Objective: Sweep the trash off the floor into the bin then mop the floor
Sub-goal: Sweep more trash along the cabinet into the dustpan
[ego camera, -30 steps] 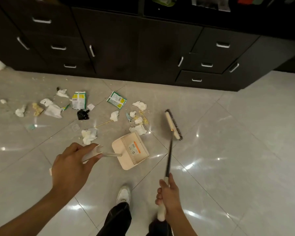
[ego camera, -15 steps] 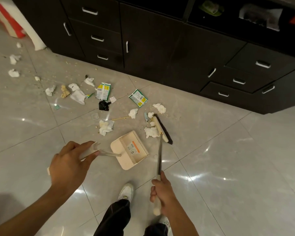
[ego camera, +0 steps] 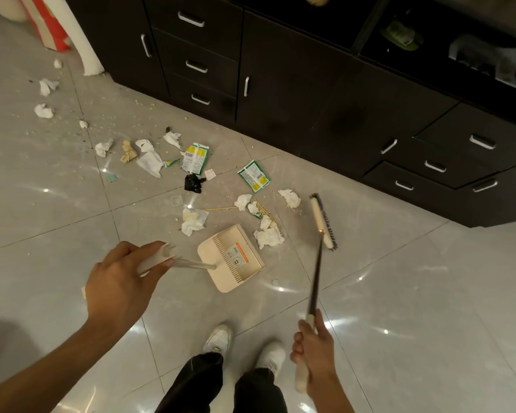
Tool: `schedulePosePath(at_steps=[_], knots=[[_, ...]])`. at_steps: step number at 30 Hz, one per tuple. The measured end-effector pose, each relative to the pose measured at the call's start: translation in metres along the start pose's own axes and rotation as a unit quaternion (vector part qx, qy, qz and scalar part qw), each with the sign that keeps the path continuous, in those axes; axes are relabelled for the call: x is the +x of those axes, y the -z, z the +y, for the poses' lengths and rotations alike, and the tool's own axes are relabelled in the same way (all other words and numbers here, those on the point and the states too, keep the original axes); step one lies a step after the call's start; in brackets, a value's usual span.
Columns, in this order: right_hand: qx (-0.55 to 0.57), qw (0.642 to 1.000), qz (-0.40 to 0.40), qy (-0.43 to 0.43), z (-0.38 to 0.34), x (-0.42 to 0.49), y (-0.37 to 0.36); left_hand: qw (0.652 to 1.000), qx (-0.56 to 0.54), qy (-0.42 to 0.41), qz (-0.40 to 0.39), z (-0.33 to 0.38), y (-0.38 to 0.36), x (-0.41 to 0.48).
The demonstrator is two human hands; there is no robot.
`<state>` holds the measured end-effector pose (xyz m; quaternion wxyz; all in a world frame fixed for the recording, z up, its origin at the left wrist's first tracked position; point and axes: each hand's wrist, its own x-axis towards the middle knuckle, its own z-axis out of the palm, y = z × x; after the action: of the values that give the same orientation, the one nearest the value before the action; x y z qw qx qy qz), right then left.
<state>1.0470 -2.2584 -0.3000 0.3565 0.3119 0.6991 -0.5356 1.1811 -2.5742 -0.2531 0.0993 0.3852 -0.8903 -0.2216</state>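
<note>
Since half a second earlier, the broom head is sitting further right, pulled away from the crumpled tissue it was touching, with bare tile now showing between them. The grey tiled floor is spreading under everything, with the dark cabinets running along its far edge. The person is standing with two white shoes at the bottom of the view. The left hand is closing its grip around the pale handle of the cream dustpan, whose open mouth is facing the litter. The right hand is wrapping its grip around the broom's handle near the cream end, the dark shaft slanting up to the head. Trash is lying scattered beyond the dustpan: a larger green packet, a smaller green packet, a black scrap and white tissue wads trailing off toward the far left. The crumpled tissue is lying just beside the dustpan's far right corner.
</note>
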Motion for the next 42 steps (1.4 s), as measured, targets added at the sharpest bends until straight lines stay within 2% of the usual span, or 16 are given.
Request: schedulePosePath(at_steps=[6,11,15,20,32,36,42], knots=[[-0.018,1.0,-0.005,-0.005,-0.055,0.065,0.02,0.999,-0.003,0.052,0.001,0.005,-0.002,-0.005],[-0.101,0.993,-0.065,-0.021,-0.084,0.103,0.008,0.998,0.013,0.059,0.004,0.013,-0.006,-0.013],[-0.2,0.971,-0.13,-0.014,-0.072,0.09,-0.008,0.997,0.032,0.073,0.007,0.017,-0.01,-0.016],[-0.227,0.959,-0.171,-0.017,-0.049,0.052,-0.011,0.995,0.044,0.092,0.004,0.022,-0.015,-0.01],[-0.133,0.987,-0.09,-0.016,-0.017,0.033,0.038,0.985,0.024,0.17,0.003,0.039,-0.031,0.016],[-0.125,0.989,-0.071,-0.019,-0.028,0.042,0.043,0.986,0.024,0.162,0.017,0.042,-0.04,0.02],[-0.155,0.982,-0.101,-0.038,-0.027,0.049,0.017,0.991,0.034,0.121,0.038,0.046,-0.053,0.035]])
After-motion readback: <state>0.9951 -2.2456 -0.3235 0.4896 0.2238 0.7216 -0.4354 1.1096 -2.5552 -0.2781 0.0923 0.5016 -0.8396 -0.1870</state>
